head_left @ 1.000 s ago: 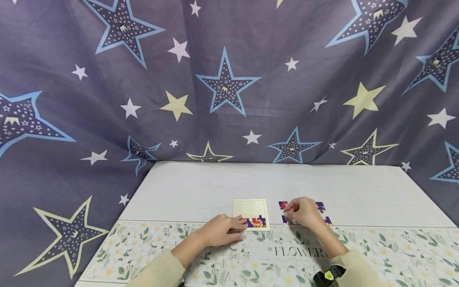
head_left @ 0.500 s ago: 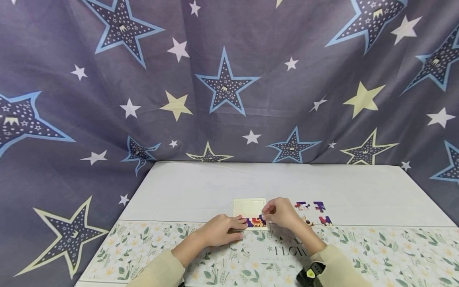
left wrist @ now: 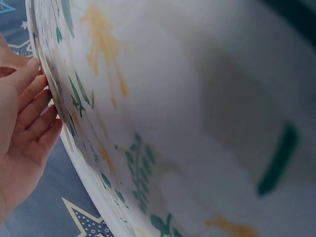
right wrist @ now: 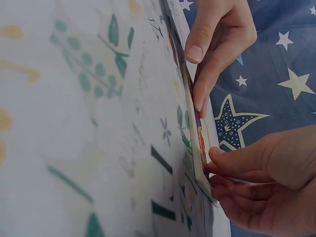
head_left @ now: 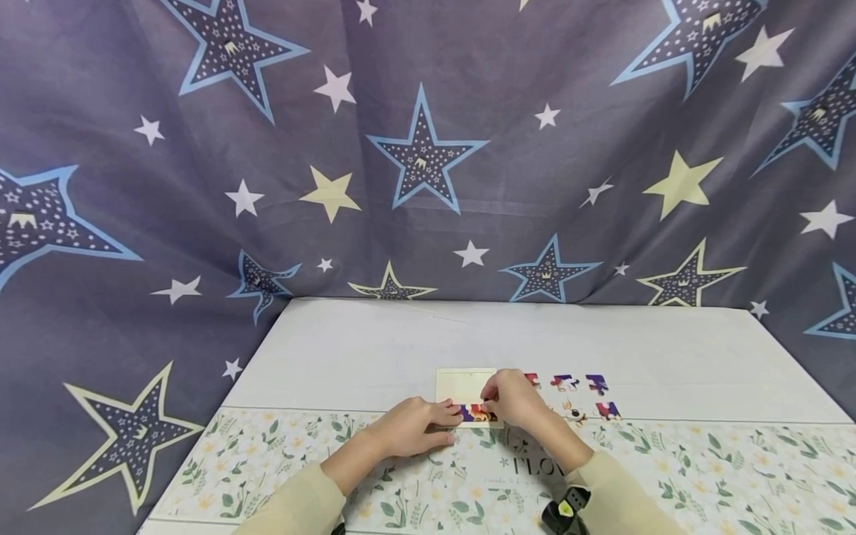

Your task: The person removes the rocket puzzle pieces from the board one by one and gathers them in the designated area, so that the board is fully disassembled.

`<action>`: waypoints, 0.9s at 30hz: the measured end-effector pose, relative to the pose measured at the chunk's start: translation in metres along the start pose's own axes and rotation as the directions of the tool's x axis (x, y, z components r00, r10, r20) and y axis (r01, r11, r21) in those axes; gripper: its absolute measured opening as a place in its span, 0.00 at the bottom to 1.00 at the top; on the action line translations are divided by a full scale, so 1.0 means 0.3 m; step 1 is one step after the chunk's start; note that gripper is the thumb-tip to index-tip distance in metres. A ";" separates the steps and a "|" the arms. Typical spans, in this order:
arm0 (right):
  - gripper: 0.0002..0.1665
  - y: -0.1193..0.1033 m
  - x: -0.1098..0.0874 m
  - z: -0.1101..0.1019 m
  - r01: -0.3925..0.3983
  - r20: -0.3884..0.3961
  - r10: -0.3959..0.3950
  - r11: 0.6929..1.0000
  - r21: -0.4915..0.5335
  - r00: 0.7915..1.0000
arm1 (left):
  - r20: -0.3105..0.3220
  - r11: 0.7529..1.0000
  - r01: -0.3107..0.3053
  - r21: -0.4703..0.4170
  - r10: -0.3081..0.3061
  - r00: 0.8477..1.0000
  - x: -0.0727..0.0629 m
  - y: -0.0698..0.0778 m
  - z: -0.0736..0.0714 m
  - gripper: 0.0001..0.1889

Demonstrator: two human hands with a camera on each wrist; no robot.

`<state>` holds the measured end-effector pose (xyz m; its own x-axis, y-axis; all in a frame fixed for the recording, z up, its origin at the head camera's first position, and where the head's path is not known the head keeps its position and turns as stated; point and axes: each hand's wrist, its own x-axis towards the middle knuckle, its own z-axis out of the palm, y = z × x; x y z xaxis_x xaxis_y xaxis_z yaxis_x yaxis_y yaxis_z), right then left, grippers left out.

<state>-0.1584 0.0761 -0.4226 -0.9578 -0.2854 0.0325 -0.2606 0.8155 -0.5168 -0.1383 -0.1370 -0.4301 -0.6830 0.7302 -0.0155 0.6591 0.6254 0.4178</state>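
Observation:
A cream square puzzle tray (head_left: 449, 384) lies on the table, with purple and orange jigsaw pieces (head_left: 473, 413) along its near edge. My left hand (head_left: 416, 427) rests with extended fingers on the tray's near left corner; the left wrist view shows those fingers (left wrist: 37, 111) at the table surface. At the tray's near right corner, my right hand (head_left: 515, 399) pinches a jigsaw piece, mostly hidden by the fingers. A purple bit of that piece (right wrist: 208, 169) shows between thumb and fingertips in the right wrist view.
Several loose jigsaw pieces lie right of the tray, among them a purple one (head_left: 597, 384), a purple and red one (head_left: 608, 410) and a whitish one (head_left: 574, 412). A floral mat (head_left: 735, 468) covers the table's near part; a star-patterned curtain (head_left: 428, 238) hangs behind.
My right hand has moved left from the loose pieces to the tray's near right corner, carrying a jigsaw piece, and has settled lower there. My left hand stays in place.

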 end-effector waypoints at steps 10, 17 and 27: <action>0.05 0.002 0.005 0.002 -0.001 -0.008 0.001 1.000 0.013 1.000 | 0.000 1.000 0.007 0.007 -0.007 1.000 0.003 0.002 -0.004 0.20; 0.08 0.004 0.007 0.006 -0.019 0.000 0.019 0.999 0.034 1.000 | -0.007 1.000 -0.003 0.004 0.003 1.000 0.003 -0.002 0.000 0.20; 0.11 0.010 0.006 0.012 -0.022 -0.020 0.024 0.997 0.069 1.000 | -0.004 1.000 -0.004 0.000 0.004 1.000 0.001 -0.001 -0.002 0.20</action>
<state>-0.1606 0.0762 -0.4272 -0.9660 -0.2560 0.0371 -0.2302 0.7849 -0.5753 -0.1389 -0.1372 -0.4296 -0.6817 0.7316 -0.0104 0.6616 0.6224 0.4182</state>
